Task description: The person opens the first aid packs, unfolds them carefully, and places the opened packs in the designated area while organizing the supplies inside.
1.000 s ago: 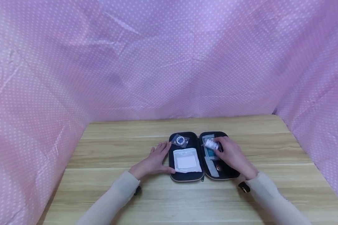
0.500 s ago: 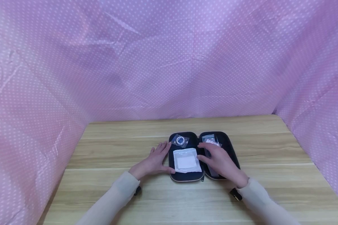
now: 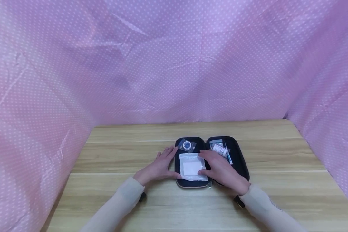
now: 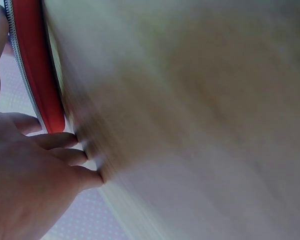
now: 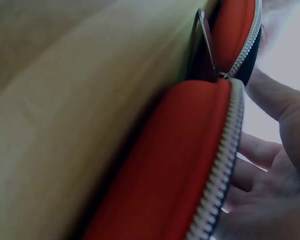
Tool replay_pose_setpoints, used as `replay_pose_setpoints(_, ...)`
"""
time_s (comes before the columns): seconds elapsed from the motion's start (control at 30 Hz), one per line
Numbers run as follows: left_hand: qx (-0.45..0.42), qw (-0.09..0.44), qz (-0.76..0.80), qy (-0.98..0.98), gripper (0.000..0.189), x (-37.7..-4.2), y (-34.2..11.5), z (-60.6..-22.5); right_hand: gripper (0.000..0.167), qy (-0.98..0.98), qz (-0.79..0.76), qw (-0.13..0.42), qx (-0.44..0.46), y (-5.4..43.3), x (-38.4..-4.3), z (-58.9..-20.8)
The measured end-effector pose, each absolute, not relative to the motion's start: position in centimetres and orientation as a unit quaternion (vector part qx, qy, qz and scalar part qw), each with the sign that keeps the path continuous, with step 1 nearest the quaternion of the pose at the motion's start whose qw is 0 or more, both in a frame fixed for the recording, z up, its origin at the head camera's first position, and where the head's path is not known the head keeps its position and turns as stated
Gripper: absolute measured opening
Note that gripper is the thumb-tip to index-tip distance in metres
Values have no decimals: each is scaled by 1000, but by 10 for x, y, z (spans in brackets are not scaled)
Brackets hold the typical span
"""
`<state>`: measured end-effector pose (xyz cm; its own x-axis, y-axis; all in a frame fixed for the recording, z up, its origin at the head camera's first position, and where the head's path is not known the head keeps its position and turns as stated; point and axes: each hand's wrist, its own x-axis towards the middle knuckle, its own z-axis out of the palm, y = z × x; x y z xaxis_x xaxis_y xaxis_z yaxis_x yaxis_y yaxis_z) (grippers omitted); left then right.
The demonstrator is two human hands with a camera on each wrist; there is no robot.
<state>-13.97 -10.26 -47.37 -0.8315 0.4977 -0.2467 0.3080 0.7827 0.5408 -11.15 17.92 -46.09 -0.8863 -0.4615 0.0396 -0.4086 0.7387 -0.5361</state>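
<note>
A hard zip case (image 3: 192, 184) lies unfolded on the table, black inside and red outside. In its left half sits a flat white packet (image 3: 192, 169), like wrapped gauze. My left hand (image 3: 159, 166) spans the case's left edge, thumb at the near corner and forefinger farther up; in the left wrist view its other fingertips reach the table beside the red shell (image 4: 37, 70). My right hand (image 3: 221, 169) pinches the packet's right side between fingers and thumb, passing over the case's right half. In the right wrist view its fingers (image 5: 255, 150) curve behind the zipper (image 5: 222, 155).
A round white-rimmed item (image 3: 187, 145) in a clear pouch lies at the case's upper left. A small white labelled roll or bottle (image 3: 219, 149) in clear wrap rests in the right half, beside a thin pale strip (image 3: 229, 158). Pink dotted cloth (image 3: 174, 64) hangs behind the wooden table (image 3: 119, 138).
My right hand has let go of the small wrapped white item in the right half and moved left onto the packet, whose near edge has shifted slightly. My left hand has stayed.
</note>
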Motion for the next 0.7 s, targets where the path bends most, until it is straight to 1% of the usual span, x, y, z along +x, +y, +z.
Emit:
replay_pose_setpoints(0.17, 225, 179, 249, 925, 118, -137, -105, -474, 74, 939, -237, 71, -240, 176, -111, -461)
replay_pose_setpoints(0.37, 233, 175, 243, 925, 114, -132, -108, -474, 82, 944, -200, 65, -256, 172, -111, -458)
replay_pose_setpoints(0.57, 225, 168, 228, 932, 113, -128, -102, -469, 84, 944, -198, 68, -255, 169, -113, -456)
replay_pose_setpoints(0.7, 210, 178, 214, 937, 114, -126, -97, -467, 81, 941, -228, 81, -237, 167, -116, -454)
